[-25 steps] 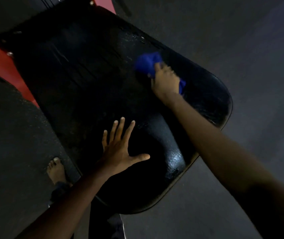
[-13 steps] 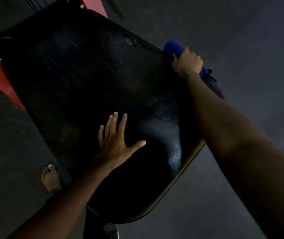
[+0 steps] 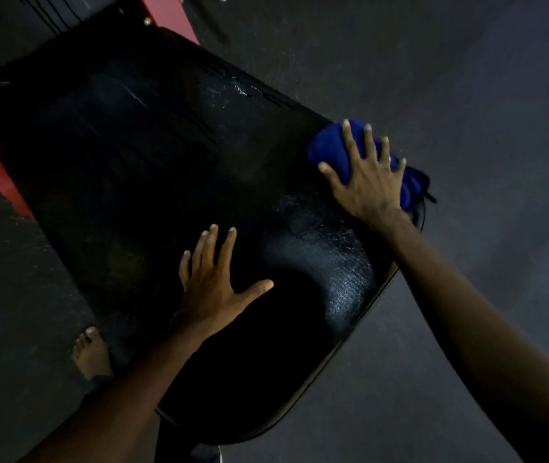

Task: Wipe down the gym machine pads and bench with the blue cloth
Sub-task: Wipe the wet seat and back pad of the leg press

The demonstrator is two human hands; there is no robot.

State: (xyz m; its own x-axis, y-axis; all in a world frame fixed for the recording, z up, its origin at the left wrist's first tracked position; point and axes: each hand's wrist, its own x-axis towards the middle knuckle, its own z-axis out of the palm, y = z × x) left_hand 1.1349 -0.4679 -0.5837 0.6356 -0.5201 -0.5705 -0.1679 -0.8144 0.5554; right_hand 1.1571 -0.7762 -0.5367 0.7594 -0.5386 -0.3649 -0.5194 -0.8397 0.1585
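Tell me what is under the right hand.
The right hand presses the bunched blue cloth, which lies at the edge of the black pad. The pad surface beneath the cloth is hidden.

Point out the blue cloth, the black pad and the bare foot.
blue cloth (image 3: 329,148), head view, bunched fold at its left end.
black pad (image 3: 126,155), head view, bare middle of its surface.
bare foot (image 3: 91,352), head view, top of the foot.

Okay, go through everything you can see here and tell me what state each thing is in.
pad: uncovered, with a shiny, possibly damp patch near its right edge
cloth: bunched, pressed onto the pad's right edge
right hand: fingers spread straight, pressing the cloth
left hand: flat on the pad, fingers spread
foot: bare, on the floor beside the pad
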